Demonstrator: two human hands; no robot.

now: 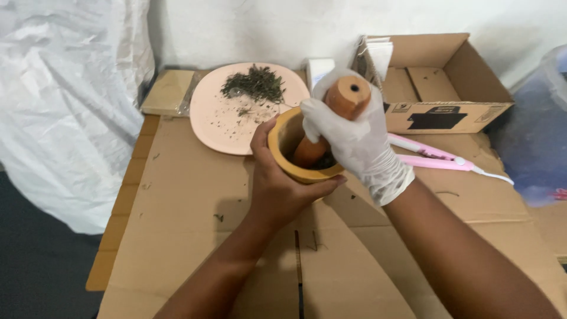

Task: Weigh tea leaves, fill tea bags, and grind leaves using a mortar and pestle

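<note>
The bare left hand [277, 183] wraps its fingers around the yellow wooden mortar [298, 155] on the cardboard-covered desk [195, 236]. The gloved right hand [354, 139] grips the wooden pestle [331, 121], standing in the mortar, beside a pink plate [218, 121] of dried herbs [255, 84]

Pestle [348, 97] tip buried in mortar [283, 142] — contents dark (unclear), tub [531, 136] cropped right

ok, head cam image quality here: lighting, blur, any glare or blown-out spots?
Head view: soft, even light with faint shadows under the mortar; no hard glare, though the white plastic sheet is close to washed out. Both hands, left hand and gloved right hand, look sharp around the pestle. Mild wide-angle stretch at the edges.
</note>
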